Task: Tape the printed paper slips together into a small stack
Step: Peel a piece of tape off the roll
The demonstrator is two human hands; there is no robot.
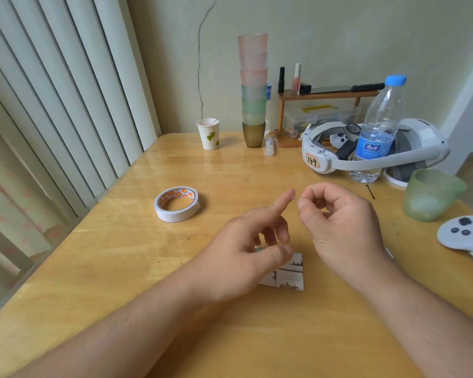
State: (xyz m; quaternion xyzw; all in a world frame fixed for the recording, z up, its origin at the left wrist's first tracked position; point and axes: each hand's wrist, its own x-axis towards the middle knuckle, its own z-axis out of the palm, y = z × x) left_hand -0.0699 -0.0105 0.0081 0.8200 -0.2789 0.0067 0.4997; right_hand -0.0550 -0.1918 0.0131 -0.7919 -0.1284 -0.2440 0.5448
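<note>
paper slips on wooden table | window blinds | left hand grip loose | right hand grip unclear

Single head view, looking forward-down (close) over table; no second view.

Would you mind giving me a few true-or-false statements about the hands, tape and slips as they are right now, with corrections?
1. The tape roll lies flat on the table, apart from both hands. True.
2. The left hand grips the tape roll. False: it hovers over the printed slips, index finger extended.
3. The slips lie on the table near the left thumb. True.
4. The right hand lies flat on the table. False: its fingers are curled and it seems to pinch something tiny at the fingertips.
5. The water bottle has a red cap. False: the cap is blue.
</note>
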